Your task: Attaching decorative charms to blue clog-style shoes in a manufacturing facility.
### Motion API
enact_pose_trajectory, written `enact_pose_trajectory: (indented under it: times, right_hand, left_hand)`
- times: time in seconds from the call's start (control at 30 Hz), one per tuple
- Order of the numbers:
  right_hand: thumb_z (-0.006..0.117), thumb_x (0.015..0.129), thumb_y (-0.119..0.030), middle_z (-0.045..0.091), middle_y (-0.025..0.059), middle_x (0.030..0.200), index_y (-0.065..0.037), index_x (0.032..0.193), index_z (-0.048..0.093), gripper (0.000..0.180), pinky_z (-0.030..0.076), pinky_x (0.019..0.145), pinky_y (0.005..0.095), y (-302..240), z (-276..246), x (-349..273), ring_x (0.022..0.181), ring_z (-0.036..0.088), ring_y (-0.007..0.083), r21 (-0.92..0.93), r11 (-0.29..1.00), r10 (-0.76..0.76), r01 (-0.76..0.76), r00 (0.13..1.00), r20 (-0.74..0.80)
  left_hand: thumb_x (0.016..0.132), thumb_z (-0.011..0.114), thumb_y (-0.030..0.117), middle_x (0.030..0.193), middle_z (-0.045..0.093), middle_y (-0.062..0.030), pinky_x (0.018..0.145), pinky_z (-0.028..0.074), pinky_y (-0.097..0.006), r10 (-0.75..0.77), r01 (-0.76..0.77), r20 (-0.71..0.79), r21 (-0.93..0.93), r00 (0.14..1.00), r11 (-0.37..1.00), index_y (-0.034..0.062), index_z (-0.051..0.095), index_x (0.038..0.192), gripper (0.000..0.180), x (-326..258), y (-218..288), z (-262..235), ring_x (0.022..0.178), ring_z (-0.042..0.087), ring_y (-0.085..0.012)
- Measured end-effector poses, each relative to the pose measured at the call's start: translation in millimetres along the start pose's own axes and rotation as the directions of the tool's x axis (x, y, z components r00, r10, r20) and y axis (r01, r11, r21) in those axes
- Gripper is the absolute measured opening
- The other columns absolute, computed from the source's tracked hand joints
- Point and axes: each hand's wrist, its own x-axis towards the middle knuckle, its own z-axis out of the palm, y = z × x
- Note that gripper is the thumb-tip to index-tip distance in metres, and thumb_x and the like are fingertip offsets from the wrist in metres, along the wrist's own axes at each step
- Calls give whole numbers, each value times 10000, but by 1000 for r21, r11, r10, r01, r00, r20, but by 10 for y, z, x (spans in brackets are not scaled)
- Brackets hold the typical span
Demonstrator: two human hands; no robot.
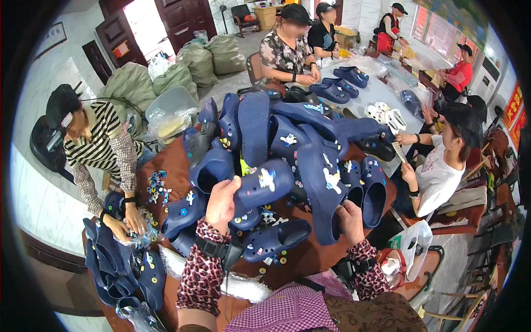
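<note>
- The person's left hand [223,200] was closed around the left end of a navy clog [255,193] with a white-and-blue charm; its thumb lay on top, and the fingers beneath were hidden.
- That clog extended to the right of the left hand, its rounded end pointing away from the palm.
- The right hand [350,222] gripped the near end of a second navy clog [316,193], thumb uppermost, at the clog's lower right edge.
- This second clog reached up and left from the right hand, with a white charm [332,181] on it.
- Both held clogs were between the two hands, in front of a heap of navy clogs [254,130].
- Just below the first clog, another navy clog [285,237] lay on the reddish-brown table [314,255], opening upward, touched by neither hand.
- Loose charms [157,189] were scattered on the table well left of the left hand.
- Clear plastic packaging [247,287] lay near the wearer's body, between the forearms.
</note>
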Motion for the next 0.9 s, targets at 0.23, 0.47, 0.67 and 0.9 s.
enact_pose_trajectory:
  times: [0.23,0.47,0.67,0.9]
  right_hand:
    - [504,882,-63,562,-19,731,-12,883,600,108,383,524,202,89,469,8,600,486,51,186,982,-18,7,998,62]
    - [520,894,-103,508,-48,647,-73,840,580,86,300,421,200,467,878,41,504,415,32,183,967,143,-179,970,196]
    - [390,926,-24,656,29,806,-42,1004,628,251,455,463,213,588,946,108,572,585,108,305,876,304,-374,919,252]
    - [408,912,-6,652,42,899,-13,1033,617,242,490,629,240,610,1027,36,717,603,117,204,936,216,-286,927,308]
  left_hand:
    - [923,519,225,1144,587,-154,994,384,-425,38,-14,26,-618,999,786,-36,519,1132,335,-407,-293,261,1089,540,-279]
    - [930,485,171,1119,605,-112,1001,368,-392,150,-258,-210,-796,966,548,-6,548,1070,234,-483,-774,149,1052,547,-223]
    - [958,437,210,1124,600,-129,1007,371,-407,105,-256,-239,-787,965,562,-17,525,1099,281,-587,-829,-46,1086,534,-245]
    - [966,423,229,1168,579,-133,1027,354,-400,27,-246,-283,-775,959,582,-7,516,1128,301,-656,-888,17,1111,524,-258]
